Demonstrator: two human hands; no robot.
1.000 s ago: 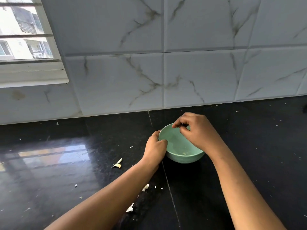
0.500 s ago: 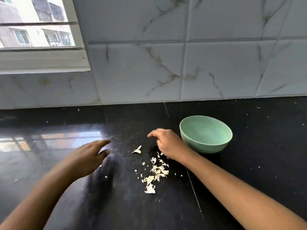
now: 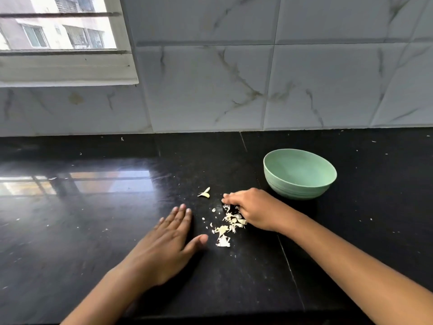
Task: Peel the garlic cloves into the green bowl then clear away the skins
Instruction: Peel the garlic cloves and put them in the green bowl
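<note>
The green bowl point(image 3: 302, 187) stands on the black counter point(image 3: 93, 231), right of centre; nothing shows inside it from this angle. A pile of pale garlic skins point(image 3: 226, 228) lies in front of it to the left. My right hand point(image 3: 254, 211) rests on the pile's right side, fingers bent with the tips down on the counter among the skins. My left hand point(image 3: 172, 242) lies flat on the counter just left of the pile, fingers straight and thumb pointing at the skins. One loose piece of skin point(image 3: 205, 193) lies apart, behind the pile.
A marble-tiled wall point(image 3: 257, 78) rises behind the counter, with a window point(image 3: 58, 31) at the upper left. Tiny skin flecks dot the counter. A seam in the counter point(image 3: 288, 266) runs forward under my right forearm.
Both hands left the bowl. My right hand came down onto the skin pile, and my left hand slid right across the counter until it lay beside the pile.
</note>
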